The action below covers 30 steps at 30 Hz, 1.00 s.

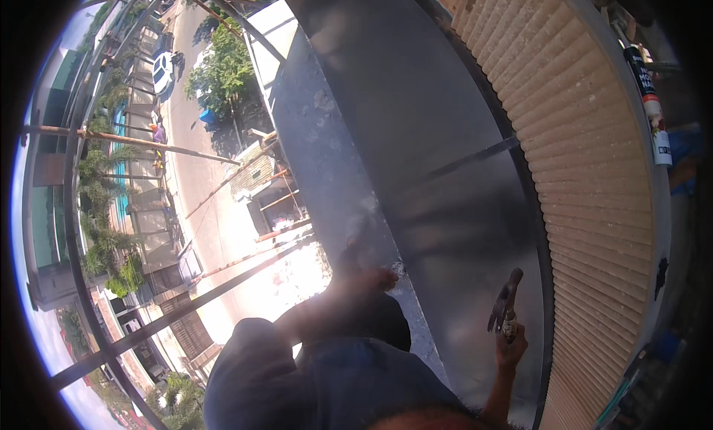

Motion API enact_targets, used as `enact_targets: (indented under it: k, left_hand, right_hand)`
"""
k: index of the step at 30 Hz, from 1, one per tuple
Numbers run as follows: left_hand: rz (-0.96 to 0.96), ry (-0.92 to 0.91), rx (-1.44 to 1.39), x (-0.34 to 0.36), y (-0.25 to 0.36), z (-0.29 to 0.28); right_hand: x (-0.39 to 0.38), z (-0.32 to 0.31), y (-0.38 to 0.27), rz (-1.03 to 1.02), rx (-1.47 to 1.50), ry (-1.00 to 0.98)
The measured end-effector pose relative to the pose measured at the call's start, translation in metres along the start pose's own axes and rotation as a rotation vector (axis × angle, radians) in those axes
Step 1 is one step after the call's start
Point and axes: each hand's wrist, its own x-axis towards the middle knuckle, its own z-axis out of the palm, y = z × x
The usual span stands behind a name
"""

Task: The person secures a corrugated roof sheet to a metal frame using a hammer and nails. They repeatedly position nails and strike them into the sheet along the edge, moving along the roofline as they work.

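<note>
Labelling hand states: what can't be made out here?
Left hand: blurred, head view; can't tell if holding anything.
Hammer handle: partly hidden by right hand, head view.
Blue item, far right: fades into the picture's dark edge, head view.
White car: too small for detail, head view.

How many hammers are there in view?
1: a claw hammer, held in the right hand toward the picture's lower right, with the dark panel behind it. Others may be hidden.

Hammer (506,300) between road (194,181), left, and panel (587,192), right.
</note>
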Motion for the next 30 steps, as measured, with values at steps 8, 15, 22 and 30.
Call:
enact_targets:
  k: [8,15,22,30]
  left_hand:
    - [0.463,-0.229,0.384,-0.132,0.069,-0.018]
    - [0.379,-0.222,-0.438,-0.089,0.122,-0.042]
    - [0.674,-0.141,1.077,0.061,0.104,-0.215]
    - [0.024,-0.466,0.101,0.047,0.252,-0.280]
  right_hand:
    - [-0.141,0.110,0.012,0.927,0.236,-0.526]
    - [-0.220,0.186,0.041,1.279,0.274,-0.667]
    - [-0.253,0.281,-0.021,1.646,0.377,-0.489]
    - [-0.126,0.325,-0.218,1.185,0.861,0.526]
